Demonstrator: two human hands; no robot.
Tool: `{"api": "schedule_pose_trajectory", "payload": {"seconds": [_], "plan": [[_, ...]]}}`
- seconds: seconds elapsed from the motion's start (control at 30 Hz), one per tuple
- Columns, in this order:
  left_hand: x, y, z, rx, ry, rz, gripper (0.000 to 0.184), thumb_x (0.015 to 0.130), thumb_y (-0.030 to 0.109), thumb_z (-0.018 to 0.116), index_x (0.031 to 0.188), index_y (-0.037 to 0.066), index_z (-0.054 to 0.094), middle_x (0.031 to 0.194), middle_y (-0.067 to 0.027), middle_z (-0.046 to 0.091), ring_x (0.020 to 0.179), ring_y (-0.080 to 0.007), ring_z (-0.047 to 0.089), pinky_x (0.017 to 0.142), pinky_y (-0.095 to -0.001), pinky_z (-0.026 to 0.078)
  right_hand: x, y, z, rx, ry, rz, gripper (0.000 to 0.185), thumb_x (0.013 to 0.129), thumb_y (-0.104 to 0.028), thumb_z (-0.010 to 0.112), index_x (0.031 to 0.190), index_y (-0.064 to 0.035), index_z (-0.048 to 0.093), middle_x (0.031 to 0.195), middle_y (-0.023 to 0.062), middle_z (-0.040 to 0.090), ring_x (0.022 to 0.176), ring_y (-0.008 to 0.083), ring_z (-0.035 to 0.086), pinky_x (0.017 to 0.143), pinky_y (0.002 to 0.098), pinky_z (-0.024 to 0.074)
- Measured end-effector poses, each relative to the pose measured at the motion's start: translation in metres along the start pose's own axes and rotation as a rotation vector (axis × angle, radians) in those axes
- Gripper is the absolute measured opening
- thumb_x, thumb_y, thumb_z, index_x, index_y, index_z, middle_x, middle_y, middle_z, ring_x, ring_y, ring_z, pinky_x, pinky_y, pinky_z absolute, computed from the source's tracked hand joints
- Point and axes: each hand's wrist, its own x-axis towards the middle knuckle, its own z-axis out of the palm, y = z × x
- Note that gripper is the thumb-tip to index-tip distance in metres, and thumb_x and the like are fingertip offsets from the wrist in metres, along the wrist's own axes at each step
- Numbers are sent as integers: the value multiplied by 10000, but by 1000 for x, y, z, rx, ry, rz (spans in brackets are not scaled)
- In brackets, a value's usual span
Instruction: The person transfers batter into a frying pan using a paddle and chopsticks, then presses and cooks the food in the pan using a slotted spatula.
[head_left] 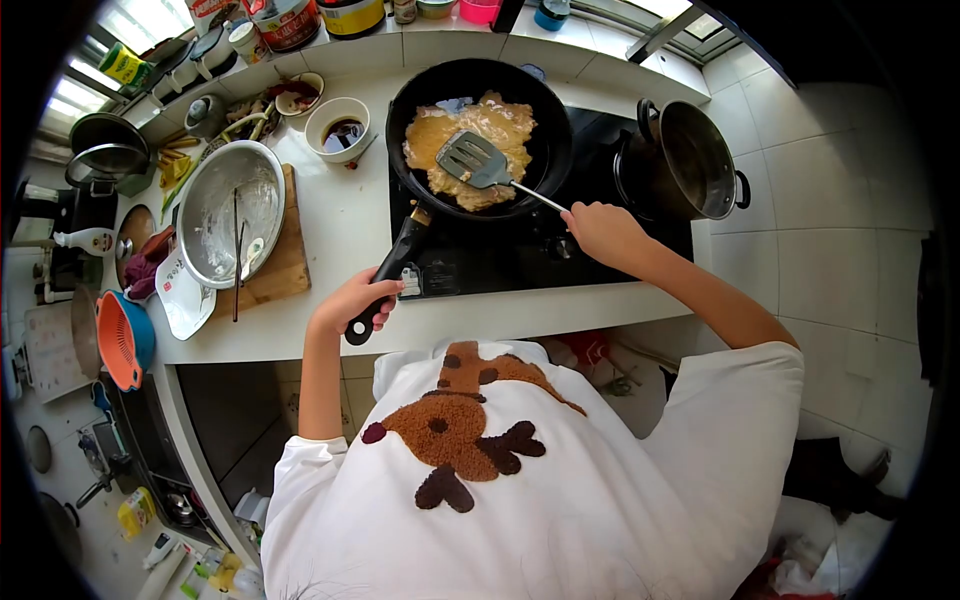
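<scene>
My left hand (357,303) is wrapped round the black handle of a frying pan (553,150), which sits on the black cooktop. A browned, uneven pancake (505,122) covers much of the pan's bottom. My right hand (606,236) grips the thin metal handle of a slotted spatula (476,162). The spatula's grey head lies over the middle of the pancake, hiding part of it. Whether its edge presses into the pancake I cannot tell.
A dark pot (697,165) stands right of the pan on the cooktop (450,278). To the left, a metal bowl (205,215) with chopsticks rests partly on a cutting board (290,270). A white bowl (338,112) holds dark liquid. Jars and tubs line the back ledge.
</scene>
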Motion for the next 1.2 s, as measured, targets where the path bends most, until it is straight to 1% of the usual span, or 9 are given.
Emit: {"api": "schedule_pose_trajectory", "payload": {"seconds": [0.2, 0.33, 0.4, 0.63, 0.8, 0.87, 0.93, 1.03, 1.2], "plan": [[0, 0, -1, -7, -7, 5, 185, 817, 171, 577, 854, 59, 435, 553, -6, 454, 412, -91, 437, 387, -243, 387, 34, 15, 17, -16, -43, -59, 370, 924, -289, 404, 693, -36, 543, 591, 141, 576, 536, 292, 593, 475, 381, 475], [1, -1, -2, -11, -9, 8, 194, 813, 171, 583, 825, 64, 422, 550, -5, 454, 408, -90, 432, 384, -243, 387, 43, 9, 3, 110, -269, 3, 423, 941, -282, 352, 751, 9, 594, 670, 169, 614, 561, 295, 616, 498, 390, 498], [0, 1, -1, -16, -19, 12, 206, 811, 168, 587, 802, 68, 407, 551, -5, 453, 406, -89, 428, 382, -245, 386, 50, 0, -14, 246, -604, 286, 457, 951, -293, 320, 810, 36, 604, 656, 168, 607, 499, 293, 605, 475, 381, 507], [2, -3, -4, -41, -61, 44, 205, 814, 164, 580, 799, 65, 401, 553, -8, 450, 410, -89, 428, 381, -246, 382, 58, 1, -27, 221, -738, 309, 466, 951, -297, 316, 859, 60, 601, 619, 179, 582, 404, 277, 558, 449, 360, 505], [2, -3, -3, -23, -37, 25, 202, 817, 171, 575, 803, 67, 403, 552, -7, 449, 410, -91, 428, 379, -248, 382, 42, 22, -76, 192, -468, 240, 437, 945, -302, 342, 930, 34, 621, 608, 177, 574, 395, 271, 542, 441, 359, 480], [1, -1, -2, 0, -24, 12, 201, 816, 171, 576, 805, 69, 404, 553, -6, 449, 410, -91, 429, 379, -249, 383, 30, 26, -75, 194, -435, 308, 438, 942, -312, 357, 870, 23, 630, 628, 180, 588, 463, 298, 569, 492, 383, 486], [1, 0, -2, 21, -12, 5, 199, 815, 172, 576, 806, 70, 405, 553, -5, 449, 410, -91, 430, 379, -249, 383, 19, 49, -51, 15, -236, 67, 441, 934, -333, 379, 786, -1, 628, 657, 179, 605, 567, 329, 593, 557, 412, 488], [2, -1, -2, 11, -14, -4, 198, 811, 175, 579, 814, 71, 410, 554, -3, 450, 410, -91, 432, 379, -248, 384, 13, 45, -46, -30, -272, 86, 442, 927, -346, 393, 727, -18, 612, 686, 178, 614, 658, 345, 601, 600, 433, 484], [1, -1, -1, -6, -18, 3, 193, 809, 173, 581, 834, 71, 419, 554, -2, 450, 410, -91, 431, 379, -244, 381, 24, 45, -16, 34, -281, 71, 442, 931, -339, 385, 744, -10, 613, 700, 173, 617, 660, 351, 602, 589, 433, 485]]}}
